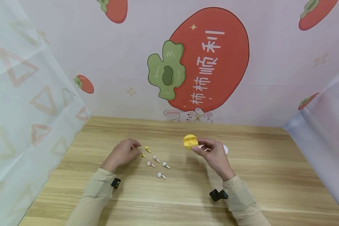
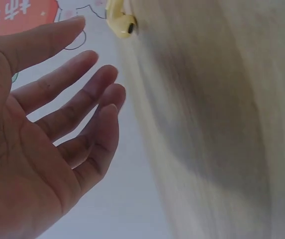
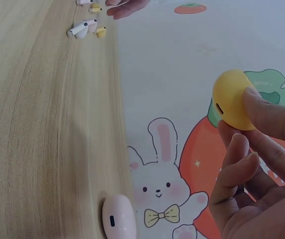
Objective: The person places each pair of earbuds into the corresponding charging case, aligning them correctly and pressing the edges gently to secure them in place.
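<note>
My right hand (image 1: 214,153) pinches a round yellow earbud charging case (image 1: 190,138) between thumb and fingers, raised over the table with its lid up. The case's back, with a small dark slot, shows in the right wrist view. On the left, my left hand (image 1: 125,151) has relaxed, parted fingers and holds nothing. Just beyond its fingertips lie two yellow earbuds, one farther back (image 1: 147,149) and one nearer (image 1: 142,155), partly covered by the hand. A yellow earbud (image 2: 121,25) also appears past the thumb tip in the left wrist view.
Two pink earbuds (image 1: 150,164) and two white earbuds (image 1: 161,175) lie on the wooden table (image 1: 175,201) between my hands. A pink case (image 3: 120,219) rests by the back wall, mostly hidden by my right hand in the head view. A white case (image 1: 226,149) pokes out behind that hand.
</note>
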The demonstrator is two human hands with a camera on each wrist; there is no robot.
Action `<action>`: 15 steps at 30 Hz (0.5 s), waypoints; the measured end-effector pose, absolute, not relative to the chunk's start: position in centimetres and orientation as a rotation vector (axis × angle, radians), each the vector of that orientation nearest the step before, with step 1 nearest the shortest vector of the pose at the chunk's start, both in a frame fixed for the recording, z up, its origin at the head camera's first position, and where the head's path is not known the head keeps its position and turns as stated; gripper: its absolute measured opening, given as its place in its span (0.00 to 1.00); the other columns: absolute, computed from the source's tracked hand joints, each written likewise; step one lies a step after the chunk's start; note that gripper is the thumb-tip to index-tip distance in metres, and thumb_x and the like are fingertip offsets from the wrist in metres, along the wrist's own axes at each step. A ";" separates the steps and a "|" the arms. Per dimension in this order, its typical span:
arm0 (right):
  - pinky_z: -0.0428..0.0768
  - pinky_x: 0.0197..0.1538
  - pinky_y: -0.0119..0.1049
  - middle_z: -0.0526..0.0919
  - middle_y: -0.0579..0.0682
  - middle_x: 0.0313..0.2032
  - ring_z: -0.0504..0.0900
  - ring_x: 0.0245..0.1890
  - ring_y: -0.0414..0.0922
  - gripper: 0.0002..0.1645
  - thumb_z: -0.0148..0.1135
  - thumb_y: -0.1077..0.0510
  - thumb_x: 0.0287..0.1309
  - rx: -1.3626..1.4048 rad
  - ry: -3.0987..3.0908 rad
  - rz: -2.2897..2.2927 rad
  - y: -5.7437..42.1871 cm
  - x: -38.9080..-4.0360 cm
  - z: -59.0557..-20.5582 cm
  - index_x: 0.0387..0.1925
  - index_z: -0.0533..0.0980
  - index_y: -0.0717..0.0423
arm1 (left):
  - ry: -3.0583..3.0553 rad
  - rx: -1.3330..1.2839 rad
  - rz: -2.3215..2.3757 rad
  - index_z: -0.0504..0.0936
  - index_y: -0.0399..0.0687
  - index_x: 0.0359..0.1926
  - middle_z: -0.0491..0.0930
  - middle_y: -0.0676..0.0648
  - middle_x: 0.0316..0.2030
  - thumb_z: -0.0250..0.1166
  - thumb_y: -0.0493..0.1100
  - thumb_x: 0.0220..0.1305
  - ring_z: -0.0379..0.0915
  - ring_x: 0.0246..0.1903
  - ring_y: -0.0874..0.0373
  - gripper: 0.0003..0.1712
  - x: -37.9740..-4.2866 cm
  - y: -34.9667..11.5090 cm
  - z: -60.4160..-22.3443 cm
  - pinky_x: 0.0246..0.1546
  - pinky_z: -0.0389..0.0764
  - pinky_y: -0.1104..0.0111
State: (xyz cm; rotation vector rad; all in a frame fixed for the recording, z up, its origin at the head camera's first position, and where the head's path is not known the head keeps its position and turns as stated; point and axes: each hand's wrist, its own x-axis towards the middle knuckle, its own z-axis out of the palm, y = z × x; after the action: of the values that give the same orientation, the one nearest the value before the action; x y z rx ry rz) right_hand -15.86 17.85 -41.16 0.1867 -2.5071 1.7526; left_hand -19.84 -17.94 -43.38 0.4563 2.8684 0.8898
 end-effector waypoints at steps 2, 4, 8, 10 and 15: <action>0.80 0.36 0.30 0.86 0.51 0.44 0.78 0.37 0.49 0.20 0.77 0.56 0.56 0.184 -2.510 1.755 17.8 -15.9 -41.2 0.50 0.85 0.56 | 2.888 0.472 0.818 0.85 0.35 0.49 0.84 0.40 0.43 0.69 0.41 0.66 0.80 0.43 0.47 0.15 -19.8 -17.9 -43.6 0.47 0.80 0.51; 0.80 0.36 0.30 0.86 0.51 0.44 0.79 0.37 0.49 0.20 0.77 0.57 0.56 0.180 -2.510 1.760 17.8 -15.9 -41.2 0.51 0.85 0.56 | 2.908 0.480 0.753 0.85 0.35 0.49 0.84 0.40 0.43 0.71 0.41 0.64 0.80 0.44 0.46 0.16 -19.8 -17.8 -43.7 0.48 0.80 0.50; 0.80 0.35 0.30 0.86 0.51 0.44 0.79 0.38 0.49 0.20 0.77 0.58 0.56 0.176 -2.513 1.767 17.8 -15.8 -41.1 0.51 0.85 0.57 | 2.927 0.493 0.673 0.85 0.36 0.49 0.84 0.38 0.45 0.73 0.42 0.61 0.80 0.47 0.43 0.18 -19.7 -17.7 -43.9 0.51 0.79 0.48; 0.80 0.36 0.31 0.86 0.51 0.44 0.79 0.38 0.49 0.20 0.76 0.58 0.56 0.175 -2.516 1.765 17.8 -15.8 -41.1 0.51 0.85 0.57 | 2.928 0.494 0.654 0.86 0.37 0.48 0.84 0.38 0.45 0.73 0.43 0.61 0.80 0.47 0.43 0.18 -19.6 -17.6 -44.0 0.51 0.79 0.47; 0.80 0.37 0.31 0.86 0.51 0.45 0.79 0.39 0.50 0.20 0.76 0.58 0.57 0.175 -2.528 1.756 17.7 -15.8 -41.2 0.51 0.85 0.57 | 2.936 0.494 0.630 0.87 0.40 0.45 0.84 0.40 0.43 0.74 0.43 0.60 0.80 0.45 0.45 0.15 -19.7 -17.5 -44.3 0.49 0.80 0.48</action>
State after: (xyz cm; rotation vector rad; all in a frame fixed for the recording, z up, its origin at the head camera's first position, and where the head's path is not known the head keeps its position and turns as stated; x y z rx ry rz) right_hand -15.84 17.68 -41.20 0.1747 -2.5277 1.7556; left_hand -19.67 -17.47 -44.27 0.4939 2.9364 0.6298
